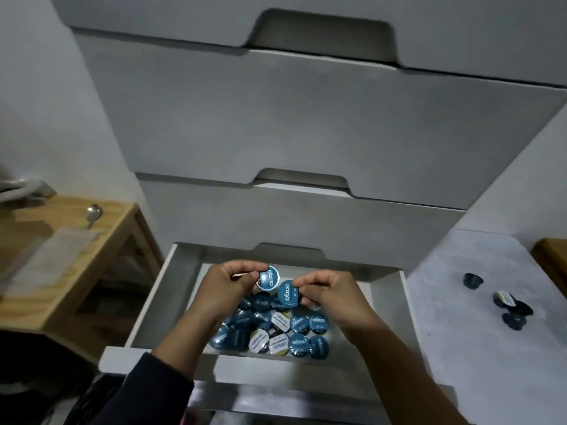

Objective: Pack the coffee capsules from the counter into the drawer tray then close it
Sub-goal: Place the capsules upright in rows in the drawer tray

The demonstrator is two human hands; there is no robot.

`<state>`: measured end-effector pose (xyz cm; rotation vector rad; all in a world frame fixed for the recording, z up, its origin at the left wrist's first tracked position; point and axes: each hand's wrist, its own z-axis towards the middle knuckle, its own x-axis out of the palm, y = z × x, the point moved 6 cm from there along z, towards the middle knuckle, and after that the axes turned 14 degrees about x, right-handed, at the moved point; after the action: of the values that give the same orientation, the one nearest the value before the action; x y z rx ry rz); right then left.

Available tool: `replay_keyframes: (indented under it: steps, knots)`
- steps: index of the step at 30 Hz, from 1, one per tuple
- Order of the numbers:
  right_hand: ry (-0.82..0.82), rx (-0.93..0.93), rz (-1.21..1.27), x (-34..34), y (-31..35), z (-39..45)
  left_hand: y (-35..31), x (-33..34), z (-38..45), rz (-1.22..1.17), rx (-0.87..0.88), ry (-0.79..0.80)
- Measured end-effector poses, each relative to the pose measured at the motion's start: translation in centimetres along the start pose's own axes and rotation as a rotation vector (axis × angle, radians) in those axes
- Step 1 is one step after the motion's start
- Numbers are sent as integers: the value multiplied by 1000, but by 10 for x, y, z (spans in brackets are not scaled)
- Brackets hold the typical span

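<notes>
The white drawer [159, 305] is pulled open below me. Its tray [211, 271] holds several blue-lidded and white-lidded coffee capsules [276, 329] lying close together. Over the back of the tray my left hand [227, 289] pinches a blue-lidded capsule [269, 278] by its rim. My right hand [331, 292] pinches a second blue-lidded capsule [288, 293] just to the right of it. Both lids face up at me. On the grey counter [478, 348] at the right lie several loose capsules [511, 305], some dark and one white-lidded.
Three shut white drawers [306, 124] stack above the open one. A wooden side table [70, 256] with a spoon [93, 213] and a plastic-wrapped item stands at the left, close to the drawer's left side. A wooden edge [552, 256] shows at the far right.
</notes>
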<state>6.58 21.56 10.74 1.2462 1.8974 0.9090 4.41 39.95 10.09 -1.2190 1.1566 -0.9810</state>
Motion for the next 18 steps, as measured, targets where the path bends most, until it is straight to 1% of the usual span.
replay_keyframes:
  steps: [4,9,15,18]
  knots:
    - [-30,51,34,19,-6,9,16,-13,2,7,-39,0]
    - [-90,101,73,24,-12,18,35,-19,7,5,-88,-22]
    - [-92,132,106,28,-12,40,57,-25,17,-15,-184,-190]
    - [-85,151,102,32,-14,57,75,-24,20,-92,-297,-315]
